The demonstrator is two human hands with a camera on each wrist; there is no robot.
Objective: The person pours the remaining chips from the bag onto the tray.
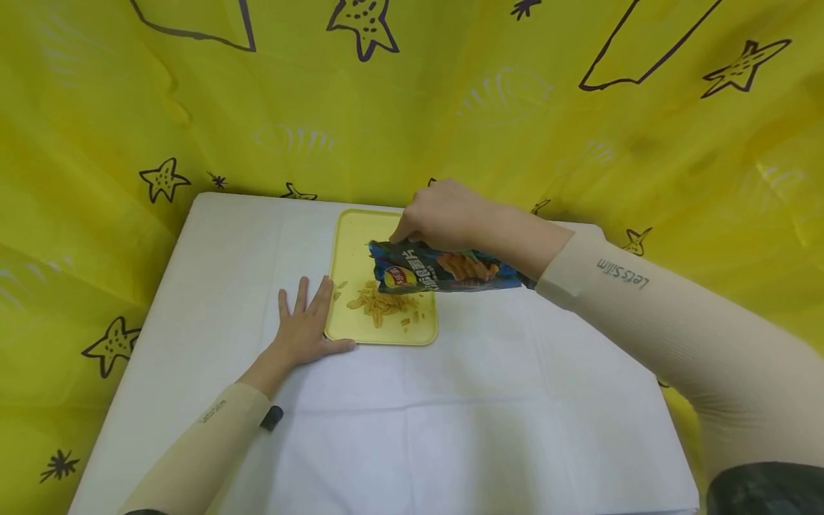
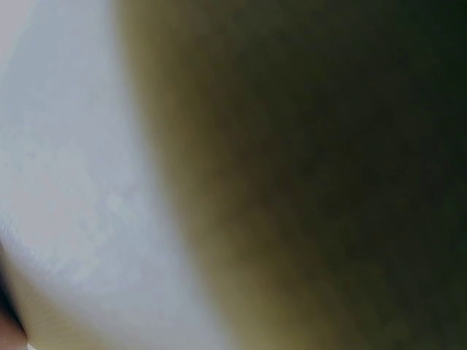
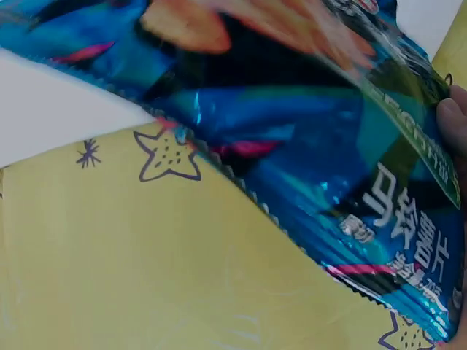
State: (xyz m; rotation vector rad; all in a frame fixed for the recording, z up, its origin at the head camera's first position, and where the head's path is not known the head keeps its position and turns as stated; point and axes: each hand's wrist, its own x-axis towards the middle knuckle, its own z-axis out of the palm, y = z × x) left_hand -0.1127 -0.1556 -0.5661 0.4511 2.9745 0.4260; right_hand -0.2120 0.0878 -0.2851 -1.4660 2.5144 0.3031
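Observation:
In the head view my right hand (image 1: 447,214) grips the upper edge of a dark blue bag of potato chips (image 1: 473,268). The bag is held sideways over a pale yellow tray (image 1: 356,232), its left end above the tray. A small heap of potato chips (image 1: 380,306) lies on the tray's near half, with loose pieces around it. My left hand (image 1: 304,332) lies with fingers spread at the tray's left edge, thumb along the near corner. The bag (image 3: 292,175) fills much of the right wrist view, with a fingertip (image 3: 454,120) at its right side.
A white table (image 1: 463,415) bears the tray, which sits toward its far edge. Behind hangs a yellow cloth (image 1: 399,121) printed with starfish and shells. The left wrist view shows mostly a blurred dark shape and white surface.

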